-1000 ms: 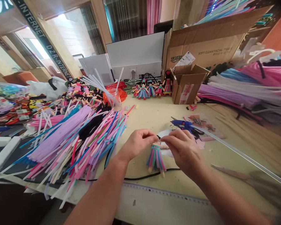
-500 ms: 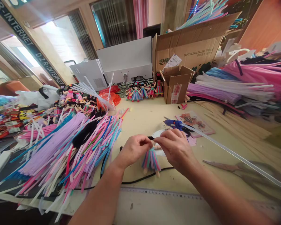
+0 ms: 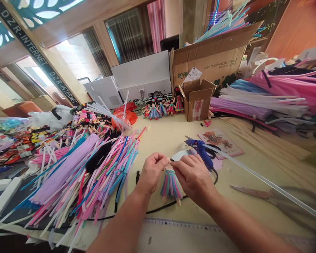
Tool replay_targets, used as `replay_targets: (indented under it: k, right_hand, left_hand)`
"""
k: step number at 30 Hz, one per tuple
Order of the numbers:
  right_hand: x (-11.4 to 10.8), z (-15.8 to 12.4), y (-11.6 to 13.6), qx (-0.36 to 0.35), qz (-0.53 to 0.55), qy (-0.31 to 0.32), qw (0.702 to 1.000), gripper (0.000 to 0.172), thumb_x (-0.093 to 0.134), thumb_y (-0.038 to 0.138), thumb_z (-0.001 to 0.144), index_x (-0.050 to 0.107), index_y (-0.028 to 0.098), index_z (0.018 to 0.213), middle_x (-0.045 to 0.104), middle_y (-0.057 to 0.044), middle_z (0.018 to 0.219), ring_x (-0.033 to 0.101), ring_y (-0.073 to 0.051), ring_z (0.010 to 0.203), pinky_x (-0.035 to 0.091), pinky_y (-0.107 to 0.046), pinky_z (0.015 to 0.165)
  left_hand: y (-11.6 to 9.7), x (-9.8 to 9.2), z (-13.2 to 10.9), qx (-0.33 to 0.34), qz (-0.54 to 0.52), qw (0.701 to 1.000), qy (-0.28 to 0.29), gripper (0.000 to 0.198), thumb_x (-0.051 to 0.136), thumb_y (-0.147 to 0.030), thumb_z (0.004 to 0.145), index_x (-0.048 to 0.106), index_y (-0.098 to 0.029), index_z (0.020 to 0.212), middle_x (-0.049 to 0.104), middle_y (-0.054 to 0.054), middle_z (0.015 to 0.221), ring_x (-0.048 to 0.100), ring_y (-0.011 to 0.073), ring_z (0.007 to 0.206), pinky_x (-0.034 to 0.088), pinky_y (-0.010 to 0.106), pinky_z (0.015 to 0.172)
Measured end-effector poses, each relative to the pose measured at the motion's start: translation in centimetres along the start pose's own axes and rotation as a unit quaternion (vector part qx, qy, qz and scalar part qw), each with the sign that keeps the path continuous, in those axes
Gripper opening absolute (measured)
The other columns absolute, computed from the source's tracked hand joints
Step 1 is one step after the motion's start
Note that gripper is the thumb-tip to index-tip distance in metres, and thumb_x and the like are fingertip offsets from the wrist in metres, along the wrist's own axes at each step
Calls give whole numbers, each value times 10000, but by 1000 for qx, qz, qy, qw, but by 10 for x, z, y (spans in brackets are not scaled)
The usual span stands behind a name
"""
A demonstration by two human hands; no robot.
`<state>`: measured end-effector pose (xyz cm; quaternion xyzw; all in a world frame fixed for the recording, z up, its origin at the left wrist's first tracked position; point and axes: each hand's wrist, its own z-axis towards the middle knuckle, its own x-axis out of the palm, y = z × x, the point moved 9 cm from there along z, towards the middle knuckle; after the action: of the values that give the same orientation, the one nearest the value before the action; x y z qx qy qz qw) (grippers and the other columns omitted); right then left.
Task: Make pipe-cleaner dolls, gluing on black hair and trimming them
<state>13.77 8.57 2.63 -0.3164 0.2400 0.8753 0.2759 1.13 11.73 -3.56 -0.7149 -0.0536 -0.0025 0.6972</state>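
Observation:
A small pipe-cleaner doll (image 3: pixel 171 184) with a striped pink, teal and purple skirt hangs between my hands over the table, its pale feet pointing down. My left hand (image 3: pixel 156 172) is closed in a pinch at the doll's upper part, thumb against forefinger. From the other side my right hand (image 3: pixel 193 174) pinches the same area, fingertips almost meeting the left ones. The fingers mostly hide the doll's head and arms. Just behind the hands lie a white disc (image 3: pixel 179 155) and a blue glue gun (image 3: pixel 204 154) with a long clear glue stick (image 3: pixel 252 174).
Bundles of coloured pipe cleaners (image 3: pixel 107 175) cover the left side. Scissors (image 3: pixel 255 192) lie at right, and a ruler (image 3: pixel 184 224) runs along the front. Finished dolls (image 3: pixel 162 108) sit at the back beside a small cardboard box (image 3: pixel 198 102). A black cord (image 3: pixel 160 208) crosses under the doll.
The camera view has tilted and shifted slightly. My hands have drawn closer together at the doll's top, and the right hand has turned a little; more of the glue gun shows.

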Motion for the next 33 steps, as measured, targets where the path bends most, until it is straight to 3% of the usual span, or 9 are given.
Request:
replay_targets:
  k: [9, 15, 19, 25, 29, 33]
  right_hand:
    - [6, -4, -8, 34, 50, 2, 998, 228, 477, 169, 948, 689, 181, 867, 575, -43, 716, 467, -185, 703, 307, -328, 683]
    - [1, -3, -24, 55, 100, 26, 993, 190, 514, 159, 943, 689, 209, 886, 634, -45, 830, 482, -189, 789, 329, -337, 739]
    - [3, -3, -21, 42, 102, 42, 993, 192, 516, 162, 939, 694, 212, 887, 626, -50, 831, 462, -197, 803, 333, -347, 748]
    - [4, -4, -16, 29, 98, 47, 994, 183, 548, 157, 920, 713, 219, 870, 621, -52, 859, 437, -196, 798, 327, -350, 738]
    - [4, -4, -18, 33, 96, 47, 994, 170, 563, 179, 923, 717, 225, 866, 607, -42, 801, 451, -191, 782, 324, -344, 727]
    - [1, -4, -18, 41, 96, 28, 994, 180, 538, 214, 941, 706, 215, 874, 590, -38, 753, 465, -186, 754, 330, -344, 733]
  left_hand:
    - [9, 11, -5, -34, -68, 997, -22, 264, 717, -359, 747, 560, -148, 727, 461, -60, 559, 380, 60, 523, 303, 201, 518]
    - [3, -5, 1, -52, 36, 996, 58, 346, 630, -463, 824, 678, -121, 805, 607, 22, 687, 447, 85, 585, 336, 228, 565]
    - [-1, -4, 2, -46, 102, 986, 121, 287, 698, -414, 779, 671, -131, 738, 585, 6, 674, 442, 92, 616, 342, 234, 599]
    - [-3, 0, 0, -41, 157, 975, 154, 267, 729, -392, 752, 644, -140, 729, 533, -16, 686, 435, 101, 667, 345, 239, 632]
    - [-2, 0, 0, -32, 145, 977, 151, 238, 719, -349, 759, 618, -139, 709, 516, -23, 668, 423, 95, 652, 334, 236, 622]
    - [-2, 2, 1, -30, 54, 992, 110, 212, 704, -307, 763, 585, -145, 694, 487, -37, 624, 389, 81, 603, 310, 226, 589]
